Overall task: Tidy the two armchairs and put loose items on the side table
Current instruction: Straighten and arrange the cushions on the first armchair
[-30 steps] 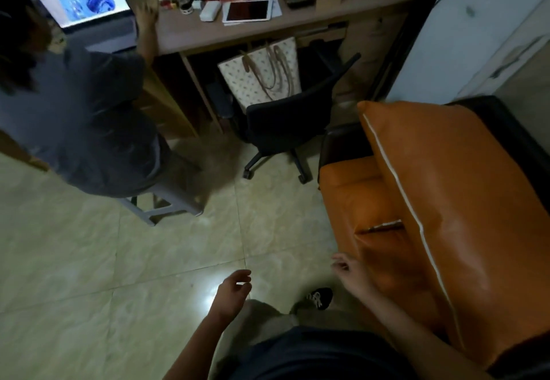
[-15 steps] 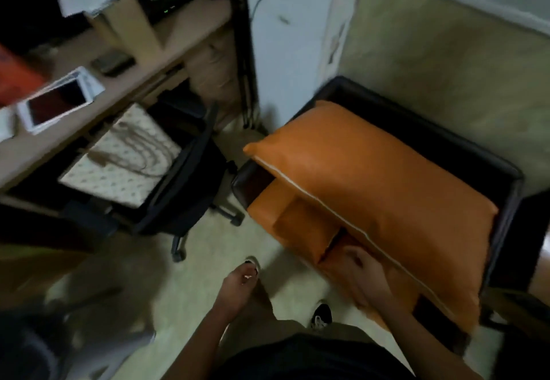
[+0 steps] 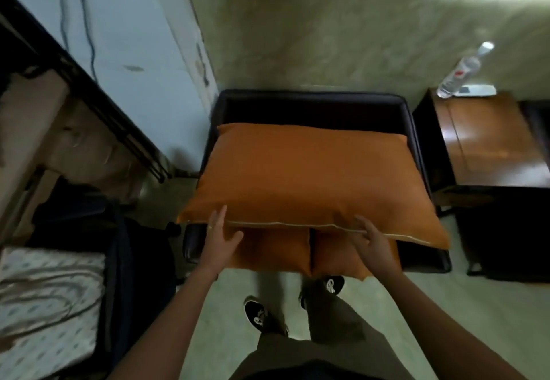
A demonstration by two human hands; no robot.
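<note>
Both forearms, the left forearm and the right forearm, are bare along their whole visible length. The left hand wears a thin, pale ring on one finger. Loose olive-brown trousers cover the legs in the lower middle of the frame. A dark garment shows at the very bottom edge. The left shoe and the right shoe are black low sneakers with white markings on top.
</note>
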